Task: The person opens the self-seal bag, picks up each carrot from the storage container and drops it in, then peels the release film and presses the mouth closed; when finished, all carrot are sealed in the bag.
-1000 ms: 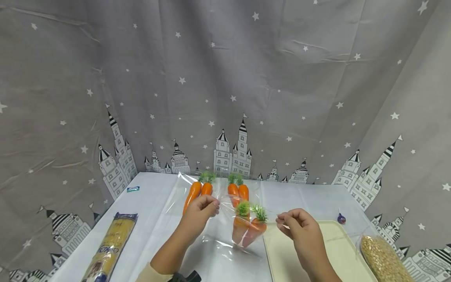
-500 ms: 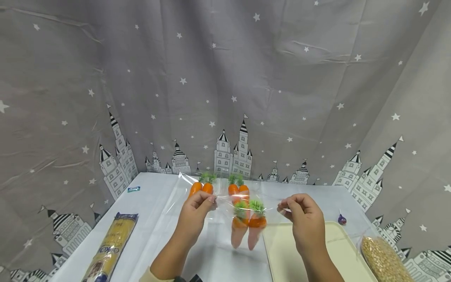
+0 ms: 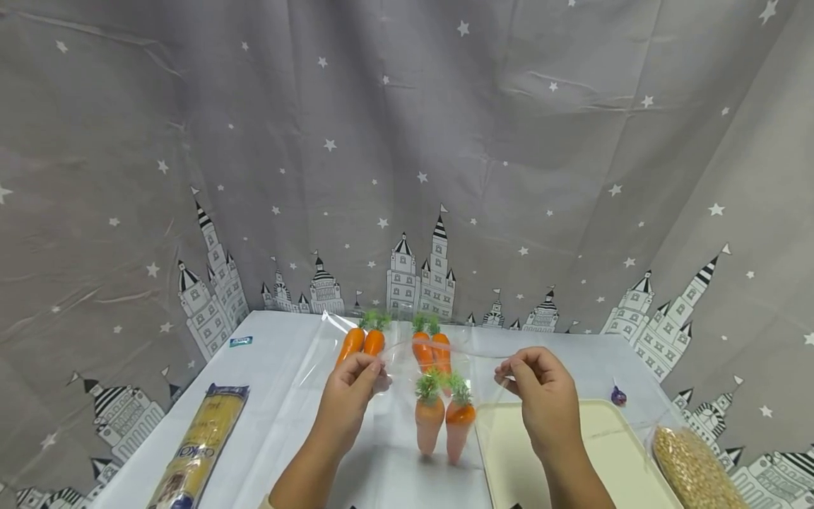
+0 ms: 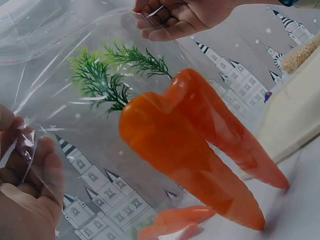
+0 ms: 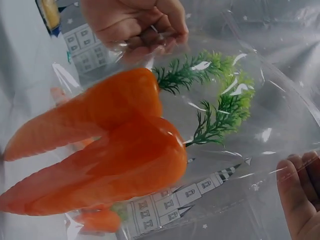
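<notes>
Between both hands hangs a clear plastic bag (image 5: 265, 120) holding two orange carrots with green tops, a left carrot (image 3: 429, 424) and a right carrot (image 3: 460, 426). My left hand (image 3: 352, 396) pinches the bag's left upper edge between thumb and fingers. At the opposite upper edge, my right hand (image 3: 545, 396) pinches the film the same way. The carrots hang tips down, side by side, low in the bag. In the left wrist view, the film stretches from the left hand (image 4: 30, 185) across to the right hand (image 4: 185, 17).
Behind lie more bagged carrots, a left pair (image 3: 374, 343) and a right pair (image 3: 421, 351). A cream tray (image 3: 604, 424) sits at the right, beside a bag of kernels (image 3: 689, 463) and a purple lollipop (image 3: 617, 396). At the left are a spaghetti pack (image 3: 202, 445) and small packet (image 3: 240, 341).
Both hands rose slightly, then drew a little closer together. The carrots in the held bag went from slanting and uneven to hanging nearly straight, and now hang slightly lower and nearer.
</notes>
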The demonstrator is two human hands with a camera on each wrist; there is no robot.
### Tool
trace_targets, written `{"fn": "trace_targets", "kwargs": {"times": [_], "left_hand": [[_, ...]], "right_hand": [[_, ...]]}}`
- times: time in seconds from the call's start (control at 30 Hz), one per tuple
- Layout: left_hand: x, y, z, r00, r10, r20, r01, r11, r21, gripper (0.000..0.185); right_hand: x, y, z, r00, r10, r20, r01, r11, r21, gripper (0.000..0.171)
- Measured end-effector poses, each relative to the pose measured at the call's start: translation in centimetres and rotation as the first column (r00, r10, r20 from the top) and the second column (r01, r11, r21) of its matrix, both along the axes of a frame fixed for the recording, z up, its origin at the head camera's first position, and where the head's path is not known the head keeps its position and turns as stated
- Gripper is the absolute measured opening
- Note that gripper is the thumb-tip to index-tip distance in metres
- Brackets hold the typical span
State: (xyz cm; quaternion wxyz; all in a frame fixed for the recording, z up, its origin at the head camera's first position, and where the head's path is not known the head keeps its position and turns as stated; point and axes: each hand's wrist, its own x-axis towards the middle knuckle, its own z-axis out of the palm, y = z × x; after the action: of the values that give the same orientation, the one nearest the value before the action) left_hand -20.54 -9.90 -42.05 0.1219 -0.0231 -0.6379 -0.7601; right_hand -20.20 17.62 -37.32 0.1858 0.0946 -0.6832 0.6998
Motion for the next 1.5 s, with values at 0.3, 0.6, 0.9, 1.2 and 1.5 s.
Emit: {"fn": "trace_targets", "kwargs": {"times": [0.3, 0.6, 0.9, 1.2, 1.5], "left_hand": [[0.4, -0.5, -0.4, 0.997, -0.035, -0.064, 0.034, 0.999, -0.028, 0.01], [0.6, -0.6, 0.3, 0.989, -0.028, -0.146, -0.001, 0.981, -0.195, 0.018], [0.7, -0.1, 1.6, 0.963, 0.044, -0.267, -0.107, 0.969, -0.224, 0.014], [0.6, 0.8, 2.2, 0.919, 0.142, -0.368, -0.243, 0.939, -0.243, 0.015], [0.9, 1.1, 2.4, 0.914, 0.208, -0.349, -0.296, 0.93, -0.221, 0.014]], "right_hand": [[0.1, 0.1, 0.2, 0.998, 0.056, -0.035, -0.054, 0.996, 0.068, 0.01], [0.0, 0.3, -0.2, 0.994, 0.101, -0.043, -0.097, 0.991, 0.087, 0.011], [-0.1, 0.2, -0.1, 0.994, 0.1, -0.038, -0.097, 0.992, 0.075, 0.011], [0.0, 0.4, 0.1, 0.994, 0.102, -0.034, -0.099, 0.991, 0.09, 0.01], [-0.1, 0.2, 0.2, 0.997, 0.073, -0.023, -0.069, 0.989, 0.134, 0.01]]}}
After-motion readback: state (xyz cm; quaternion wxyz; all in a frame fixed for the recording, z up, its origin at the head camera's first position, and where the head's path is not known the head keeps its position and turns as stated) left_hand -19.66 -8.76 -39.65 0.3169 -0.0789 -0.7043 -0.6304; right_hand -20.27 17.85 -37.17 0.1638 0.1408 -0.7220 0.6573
